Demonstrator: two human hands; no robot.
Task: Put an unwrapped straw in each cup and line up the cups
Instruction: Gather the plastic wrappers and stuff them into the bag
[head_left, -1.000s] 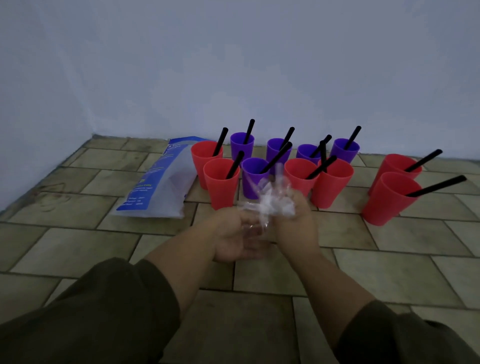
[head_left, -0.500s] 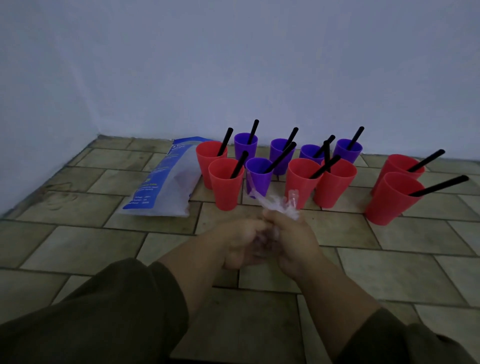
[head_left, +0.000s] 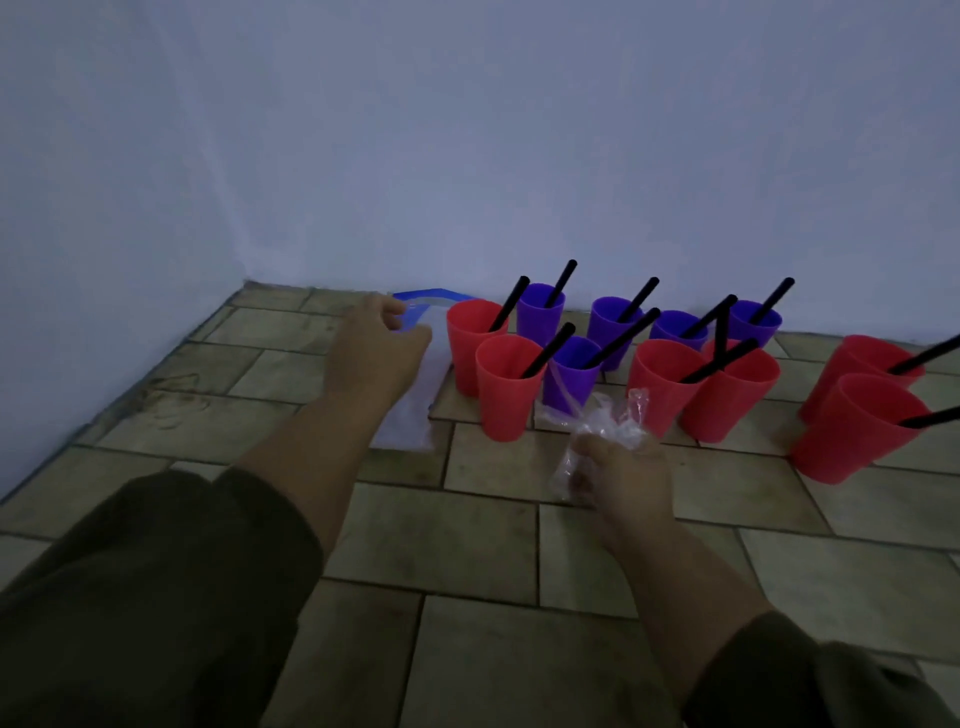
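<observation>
Several red cups (head_left: 506, 387) and purple cups (head_left: 540, 312) stand in a cluster on the tiled floor near the wall, each with a black straw (head_left: 548, 351) in it. Two more red cups (head_left: 852, 428) with straws stand apart at the right. My right hand (head_left: 623, 480) grips a crumpled wad of clear straw wrappers (head_left: 605, 426) in front of the cluster. My left hand (head_left: 376, 351) reaches over the blue and white straw bag (head_left: 415, 410) lying left of the cups, fingers curled at the bag's top edge; whether they grasp it is unclear.
A pale wall (head_left: 467, 156) runs behind the cups and along the left side, meeting in a corner. The floor (head_left: 493, 545) is beige tile. My dark sleeves fill the lower corners of the view.
My hands have parted. The left hand left the wrappers and moved up and left over the bag. The right hand kept the wrapper wad and stayed in front of the cups.
</observation>
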